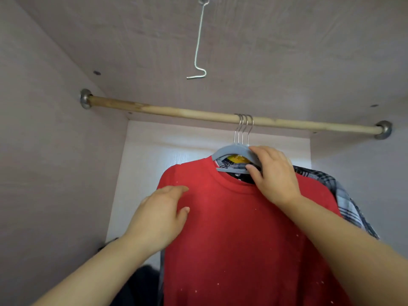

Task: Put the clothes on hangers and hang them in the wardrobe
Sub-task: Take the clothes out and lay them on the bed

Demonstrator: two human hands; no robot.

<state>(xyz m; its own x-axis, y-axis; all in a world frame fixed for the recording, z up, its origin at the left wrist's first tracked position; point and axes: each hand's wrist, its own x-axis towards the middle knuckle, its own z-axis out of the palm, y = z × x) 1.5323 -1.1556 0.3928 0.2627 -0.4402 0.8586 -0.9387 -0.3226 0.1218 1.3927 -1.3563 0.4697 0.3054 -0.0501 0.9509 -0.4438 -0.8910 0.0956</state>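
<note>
A red sweater hangs on a grey hanger whose metal hook sits on the wooden rail of the wardrobe. My right hand grips the hanger at its right shoulder, by the sweater's collar. My left hand lies flat, fingers apart, on the sweater's left shoulder. Behind the sweater hangs a grey plaid shirt, and a yellow garment shows through the neck opening. Three hooks crowd together on the rail.
A bent metal wire hook dangles from the wardrobe ceiling above the rail. The wardrobe's left wall and white back panel enclose the space. Something dark lies low at the left.
</note>
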